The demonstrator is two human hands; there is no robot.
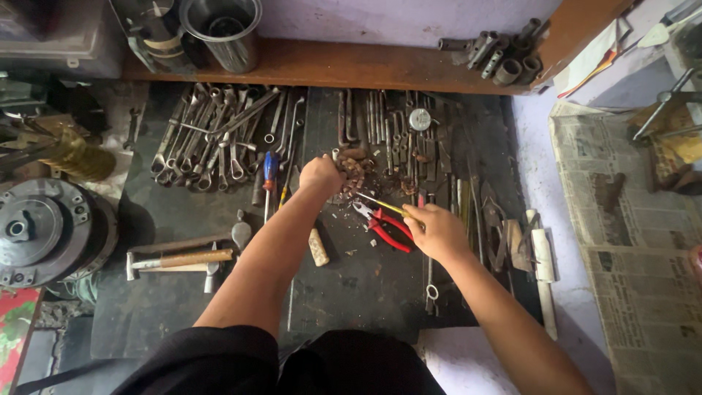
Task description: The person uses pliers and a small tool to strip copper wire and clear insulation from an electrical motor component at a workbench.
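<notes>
My left hand (322, 175) is closed over a heap of small rusty metal parts (360, 170) at the middle of a dark mat (183, 322). My right hand (437, 230) pinches a thin yellow-handled tool (382, 204) that points left toward the heap. Red-handled pliers (384, 225) lie on the mat just left of my right hand, under the yellow tool. A blue and red screwdriver (270, 174) lies left of my left forearm.
Several wrenches (212, 135) lie at the back left, with rods and files (409, 132) at the back right. Hammers (179, 260) lie front left. A round metal machine part (44, 230) sits at far left. Newspaper (636, 241) covers the right. Sockets (501, 55) and a steel cup (223, 29) rest on a wooden ledge.
</notes>
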